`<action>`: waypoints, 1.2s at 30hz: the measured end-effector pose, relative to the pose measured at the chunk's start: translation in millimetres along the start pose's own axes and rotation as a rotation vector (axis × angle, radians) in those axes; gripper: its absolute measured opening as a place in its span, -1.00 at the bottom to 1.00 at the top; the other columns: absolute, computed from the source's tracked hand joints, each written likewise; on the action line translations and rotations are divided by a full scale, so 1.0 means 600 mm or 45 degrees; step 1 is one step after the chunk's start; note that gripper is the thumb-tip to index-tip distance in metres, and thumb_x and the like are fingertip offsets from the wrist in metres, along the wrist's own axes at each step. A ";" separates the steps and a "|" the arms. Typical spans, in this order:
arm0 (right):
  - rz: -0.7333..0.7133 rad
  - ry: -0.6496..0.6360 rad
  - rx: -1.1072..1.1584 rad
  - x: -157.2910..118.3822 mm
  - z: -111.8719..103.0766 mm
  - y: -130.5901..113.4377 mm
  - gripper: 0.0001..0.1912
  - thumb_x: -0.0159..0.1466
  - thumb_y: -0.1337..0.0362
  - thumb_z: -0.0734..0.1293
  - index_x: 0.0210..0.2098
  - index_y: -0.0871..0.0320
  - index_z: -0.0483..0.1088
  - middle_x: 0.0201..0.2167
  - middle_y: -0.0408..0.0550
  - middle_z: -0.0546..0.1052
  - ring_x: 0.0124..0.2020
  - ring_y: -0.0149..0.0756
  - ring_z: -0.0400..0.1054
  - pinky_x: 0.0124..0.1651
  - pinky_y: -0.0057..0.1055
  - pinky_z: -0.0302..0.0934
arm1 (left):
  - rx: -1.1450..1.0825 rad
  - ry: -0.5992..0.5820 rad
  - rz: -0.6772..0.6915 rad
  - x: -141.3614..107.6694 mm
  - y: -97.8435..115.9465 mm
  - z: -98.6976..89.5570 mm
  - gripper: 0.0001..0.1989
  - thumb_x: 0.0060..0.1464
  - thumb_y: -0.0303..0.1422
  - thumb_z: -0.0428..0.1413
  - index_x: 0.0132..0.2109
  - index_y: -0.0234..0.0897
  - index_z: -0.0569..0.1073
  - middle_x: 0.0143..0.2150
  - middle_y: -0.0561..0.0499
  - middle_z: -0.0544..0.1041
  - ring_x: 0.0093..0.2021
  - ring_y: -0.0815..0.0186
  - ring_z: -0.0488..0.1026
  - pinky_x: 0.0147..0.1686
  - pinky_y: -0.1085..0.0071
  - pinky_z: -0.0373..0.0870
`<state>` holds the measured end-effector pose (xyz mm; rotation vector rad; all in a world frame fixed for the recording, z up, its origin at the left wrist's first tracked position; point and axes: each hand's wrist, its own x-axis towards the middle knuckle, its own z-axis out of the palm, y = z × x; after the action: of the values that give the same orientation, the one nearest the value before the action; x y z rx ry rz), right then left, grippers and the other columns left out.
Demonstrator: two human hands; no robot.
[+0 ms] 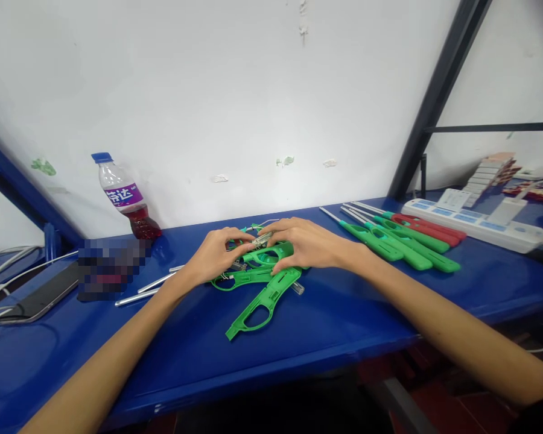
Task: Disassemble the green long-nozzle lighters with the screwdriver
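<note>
Both hands meet over a pile of green lighter casing halves (265, 306) in the middle of the blue table. My left hand (218, 254) pinches a small clear plastic part (261, 240) between thumb and fingers. From the other side, the bent fingers of my right hand (305, 244) close on the same part, and its thumb rests near a green casing. Part of what lies under the right palm is hidden. Another clear piece (297, 288) sticks out below that hand. Several metal tubes (138, 296) lie beside my left wrist.
Long-nosed lighters, green (405, 247) and red (434, 229), lie at the right before a white power strip (475, 223). At the left are a bottle of dark red drink (129, 199), a phone (40, 294), a blurred-out patch and white cables (9, 271). A wall stands behind.
</note>
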<state>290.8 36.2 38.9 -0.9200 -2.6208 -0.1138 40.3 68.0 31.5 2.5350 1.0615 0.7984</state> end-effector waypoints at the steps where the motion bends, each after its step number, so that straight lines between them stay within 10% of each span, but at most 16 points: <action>1: -0.002 -0.001 0.000 0.000 0.000 0.000 -0.40 0.20 -0.09 0.51 0.10 0.14 0.54 0.29 0.08 0.46 0.28 0.07 0.36 0.28 -0.02 0.25 | -0.015 0.001 -0.005 0.000 0.001 0.000 -0.72 0.23 -0.15 0.14 -0.08 -0.16 0.66 -0.19 -0.03 0.66 -0.28 0.28 0.46 -0.22 0.30 0.36; 17: 0.210 0.176 -0.064 -0.004 -0.024 0.015 -0.50 0.23 -0.08 0.48 0.01 0.10 0.48 0.16 0.07 0.50 0.00 -0.05 0.48 -0.03 -0.18 0.34 | -0.282 0.102 -0.160 0.001 -0.012 -0.038 -0.66 0.20 -0.05 0.18 -0.21 -0.24 0.63 -0.26 -0.05 0.63 -0.33 0.31 0.45 -0.34 0.37 0.34; 30: 0.252 0.299 -0.115 -0.015 -0.041 0.039 -0.57 0.31 -0.03 0.43 0.04 0.10 0.42 0.03 0.04 0.56 -0.10 -0.10 0.48 -0.10 -0.21 0.29 | -0.366 -0.808 -0.247 -0.013 -0.009 -0.083 -0.70 0.02 -0.05 0.32 -0.30 -0.19 0.68 -0.55 0.09 0.46 -0.59 0.46 0.15 -0.58 0.46 0.04; 36: 0.225 0.323 -0.129 -0.014 -0.038 0.037 -0.57 0.31 0.00 0.44 0.06 0.10 0.42 0.04 0.04 0.55 -0.07 -0.09 0.47 -0.04 -0.18 0.31 | -0.265 -0.951 -0.218 -0.018 -0.006 -0.087 -0.69 -0.04 -0.04 0.36 -0.24 -0.14 0.72 -0.45 0.03 0.59 -0.54 0.42 0.26 -0.56 0.46 0.08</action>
<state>317.8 44.2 56.4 -1.0896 -2.3086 -0.2995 1.4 64.9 67.7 2.2143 0.8531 -0.0994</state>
